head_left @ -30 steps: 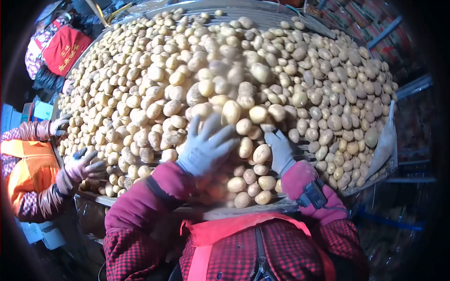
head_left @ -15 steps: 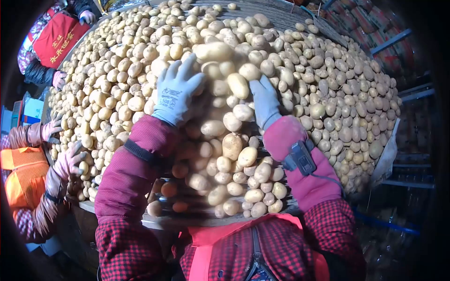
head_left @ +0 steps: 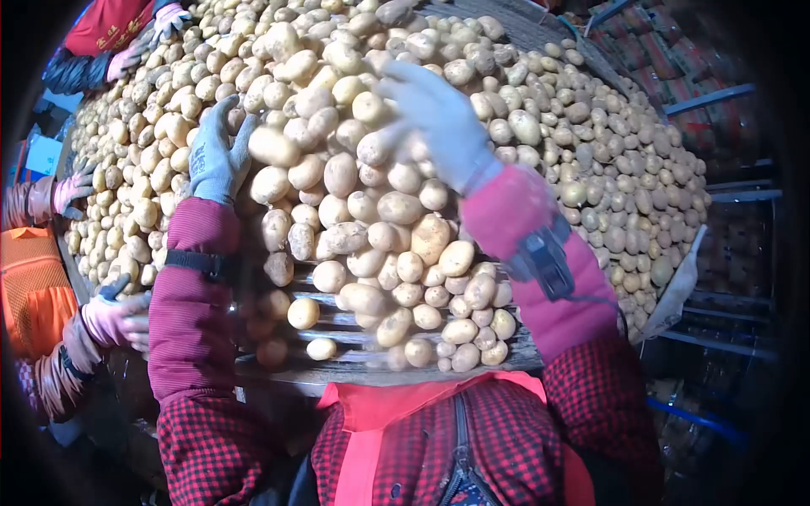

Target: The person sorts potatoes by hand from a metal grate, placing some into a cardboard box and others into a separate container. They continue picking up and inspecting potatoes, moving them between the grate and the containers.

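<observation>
Reaching higher up the potatoes point(head_left: 363, 181) heaped on the slatted table point(head_left: 337, 327) than a moment ago, left hand point(head_left: 218, 156) and right hand point(head_left: 434, 118) press spread, unclenched fingers there, raking more toward its near edge.

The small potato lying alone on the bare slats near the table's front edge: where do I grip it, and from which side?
Pinch the small potato across its narrow middle, coming straight down from above. It lies flat, its long axis seemingly along the slats, and sits apart from the heap, so its top and both long sides look free for fingertips.
</observation>
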A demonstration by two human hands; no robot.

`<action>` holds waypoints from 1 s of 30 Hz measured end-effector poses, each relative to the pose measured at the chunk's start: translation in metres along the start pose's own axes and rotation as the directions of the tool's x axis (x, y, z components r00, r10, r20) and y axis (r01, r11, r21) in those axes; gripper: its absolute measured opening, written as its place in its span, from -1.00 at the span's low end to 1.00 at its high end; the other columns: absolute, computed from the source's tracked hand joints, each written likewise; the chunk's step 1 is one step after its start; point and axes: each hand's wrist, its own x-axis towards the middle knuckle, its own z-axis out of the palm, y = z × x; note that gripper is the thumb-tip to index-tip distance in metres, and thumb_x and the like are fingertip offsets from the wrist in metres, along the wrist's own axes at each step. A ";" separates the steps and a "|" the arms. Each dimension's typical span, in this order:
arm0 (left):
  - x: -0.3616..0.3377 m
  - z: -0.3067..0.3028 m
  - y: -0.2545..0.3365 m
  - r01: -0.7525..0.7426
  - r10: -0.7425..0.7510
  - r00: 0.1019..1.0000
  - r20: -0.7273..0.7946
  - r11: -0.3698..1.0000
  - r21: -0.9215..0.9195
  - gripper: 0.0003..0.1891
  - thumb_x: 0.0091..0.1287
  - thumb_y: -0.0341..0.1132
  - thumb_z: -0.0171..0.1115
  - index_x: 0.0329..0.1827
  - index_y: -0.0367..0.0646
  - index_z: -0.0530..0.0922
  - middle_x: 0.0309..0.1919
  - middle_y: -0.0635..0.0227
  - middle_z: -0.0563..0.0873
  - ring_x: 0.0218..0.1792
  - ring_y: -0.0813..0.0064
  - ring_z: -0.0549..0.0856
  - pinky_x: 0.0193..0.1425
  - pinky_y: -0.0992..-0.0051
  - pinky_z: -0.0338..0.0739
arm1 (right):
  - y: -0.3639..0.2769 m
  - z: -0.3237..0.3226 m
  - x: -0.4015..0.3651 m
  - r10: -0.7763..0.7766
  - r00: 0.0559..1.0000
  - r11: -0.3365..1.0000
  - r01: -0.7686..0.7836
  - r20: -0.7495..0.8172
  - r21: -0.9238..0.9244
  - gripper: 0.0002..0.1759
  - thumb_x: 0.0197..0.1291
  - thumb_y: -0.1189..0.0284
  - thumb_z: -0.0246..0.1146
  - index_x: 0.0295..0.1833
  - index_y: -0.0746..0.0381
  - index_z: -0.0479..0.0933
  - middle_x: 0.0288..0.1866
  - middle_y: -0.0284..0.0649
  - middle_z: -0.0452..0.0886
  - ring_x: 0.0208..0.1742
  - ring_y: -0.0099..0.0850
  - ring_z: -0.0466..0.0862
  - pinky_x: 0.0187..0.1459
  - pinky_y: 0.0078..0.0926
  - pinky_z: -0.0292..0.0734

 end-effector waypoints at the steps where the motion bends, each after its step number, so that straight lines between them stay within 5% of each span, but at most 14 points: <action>1: 0.003 -0.001 0.004 -0.027 0.028 1.000 -0.010 0.997 0.072 -0.47 0.44 -0.03 0.33 0.38 -0.11 0.55 0.17 0.01 0.70 0.18 0.01 0.69 0.28 0.15 0.56 | 0.003 -0.024 -0.019 -0.112 0.994 0.977 0.110 -0.001 -0.181 -0.55 0.52 0.43 0.13 0.42 0.34 0.49 0.25 -0.14 0.66 -0.09 -0.47 0.74 -0.22 -0.56 0.67; 5: 0.004 0.011 -0.010 -0.059 0.063 0.996 -0.058 0.996 0.062 -0.43 0.45 0.02 0.30 0.45 -0.02 0.51 0.23 -0.08 0.68 0.22 -0.06 0.68 0.31 0.10 0.56 | 0.000 -0.099 -0.125 0.128 0.912 0.981 -0.175 -0.389 -0.087 -0.51 0.55 0.29 0.13 0.49 0.23 0.43 0.15 -0.15 0.70 -0.15 -0.43 0.72 -0.23 -0.54 0.65; 8: 0.003 0.011 -0.008 -0.054 0.059 0.996 -0.063 0.996 0.077 -0.40 0.47 0.04 0.29 0.47 -0.03 0.48 0.27 -0.07 0.66 0.24 -0.05 0.69 0.32 0.11 0.56 | 0.012 -0.127 -0.238 0.329 0.651 0.918 -0.390 -0.683 0.071 -0.45 0.48 0.20 0.20 0.50 0.14 0.44 0.12 -0.14 0.68 -0.23 -0.38 0.70 -0.26 -0.41 0.60; 13: 0.005 0.009 -0.006 -0.010 0.012 1.000 -0.013 0.994 0.109 -0.39 0.47 0.05 0.29 0.47 -0.07 0.47 0.29 -0.07 0.66 0.28 -0.04 0.67 0.36 0.13 0.54 | 0.038 -0.119 -0.354 0.582 0.365 0.686 -0.701 -0.727 0.198 -0.55 0.56 0.28 0.12 0.45 0.20 0.44 -0.06 -0.20 0.67 -0.30 -0.43 0.65 -0.33 -0.49 0.59; 14: 0.006 0.011 -0.006 -0.051 0.057 0.997 -0.056 0.992 0.114 -0.38 0.47 0.05 0.28 0.48 -0.08 0.47 0.29 -0.08 0.66 0.28 -0.03 0.67 0.36 0.13 0.54 | 0.059 -0.125 -0.362 0.497 0.536 0.700 -0.713 -0.683 -0.050 -0.54 0.54 0.30 0.13 0.46 0.19 0.45 -0.07 -0.21 0.66 -0.34 -0.47 0.65 -0.38 -0.50 0.55; 17: 0.006 0.011 -0.008 -0.033 0.036 0.999 -0.022 0.993 0.110 -0.36 0.47 0.02 0.27 0.52 -0.08 0.42 0.30 -0.06 0.64 0.28 -0.06 0.65 0.35 0.12 0.54 | 0.061 -0.090 -0.342 0.461 0.566 0.811 -0.581 -0.684 0.066 -0.52 0.53 0.28 0.15 0.48 0.17 0.46 -0.07 -0.23 0.66 -0.40 -0.50 0.64 -0.44 -0.53 0.50; 19: 0.003 0.008 -0.014 0.005 -0.005 0.999 0.046 1.000 -0.004 -0.32 0.46 -0.02 0.29 0.56 -0.12 0.37 0.34 -0.09 0.60 0.33 -0.08 0.60 0.40 0.13 0.50 | 0.051 -0.079 -0.329 0.464 0.583 0.794 -0.608 -0.667 0.021 -0.46 0.54 0.32 0.10 0.54 0.24 0.39 0.16 -0.24 0.63 -0.11 -0.49 0.67 -0.19 -0.52 0.61; 21: -0.013 -0.002 -0.017 -0.166 0.166 0.986 -0.023 0.986 0.017 -0.31 0.44 -0.04 0.31 0.54 -0.18 0.38 0.33 -0.11 0.60 0.33 -0.08 0.60 0.41 0.14 0.48 | 0.050 -0.079 -0.324 0.478 0.598 0.807 -0.589 -0.643 0.053 -0.46 0.53 0.30 0.11 0.54 0.22 0.40 0.18 -0.25 0.63 -0.11 -0.50 0.68 -0.21 -0.55 0.60; 23: -0.047 -0.027 0.014 -0.229 0.232 0.972 -0.026 0.970 0.080 -0.36 0.43 -0.10 0.33 0.50 -0.22 0.43 0.32 -0.09 0.61 0.32 -0.06 0.59 0.41 0.12 0.47 | 0.055 -0.080 -0.325 0.508 0.595 0.832 -0.527 -0.622 0.176 -0.50 0.50 0.23 0.19 0.47 0.11 0.48 -0.01 -0.27 0.66 -0.40 -0.51 0.66 -0.52 -0.62 0.45; 25: -0.086 -0.053 0.064 -0.430 0.442 0.895 -0.064 0.891 0.149 -0.43 0.37 -0.28 0.38 0.44 -0.20 0.50 0.29 -0.03 0.63 0.28 -0.03 0.61 0.32 0.10 0.48 | 0.062 -0.084 -0.327 0.493 0.633 0.854 -0.483 -0.597 0.192 -0.50 0.49 0.23 0.20 0.47 0.09 0.49 0.02 -0.28 0.66 -0.38 -0.50 0.67 -0.54 -0.62 0.46; 27: -0.121 -0.053 0.103 -0.569 0.577 0.816 0.028 0.811 -0.133 -0.48 0.17 -0.41 0.39 0.26 -0.19 0.58 0.17 0.06 0.67 0.15 -0.03 0.64 0.19 0.09 0.50 | 0.062 -0.084 -0.325 0.483 0.645 0.863 -0.466 -0.593 0.196 -0.51 0.49 0.24 0.19 0.46 0.10 0.50 0.03 -0.29 0.66 -0.36 -0.51 0.67 -0.53 -0.61 0.47; 28: -0.127 -0.081 0.152 -0.583 0.560 0.683 0.468 0.805 -0.112 -0.54 0.06 -0.41 0.41 0.11 -0.12 0.61 0.02 0.18 0.67 -0.05 0.05 0.65 0.00 0.13 0.48 | 0.061 -0.083 -0.324 0.479 0.648 0.866 -0.460 -0.592 0.197 -0.52 0.49 0.25 0.19 0.45 0.11 0.51 0.04 -0.29 0.66 -0.34 -0.51 0.67 -0.52 -0.60 0.49; 30: -0.160 -0.075 0.199 -0.566 0.745 0.407 0.529 0.660 -0.494 -0.64 0.05 -0.31 0.40 -0.04 0.03 0.59 -0.07 0.29 0.62 -0.05 0.20 0.63 -0.04 0.15 0.45 | 0.055 -0.079 -0.323 0.475 0.651 0.869 -0.455 -0.592 0.197 -0.53 0.49 0.27 0.19 0.44 0.14 0.52 0.07 -0.30 0.66 -0.28 -0.51 0.68 -0.47 -0.59 0.53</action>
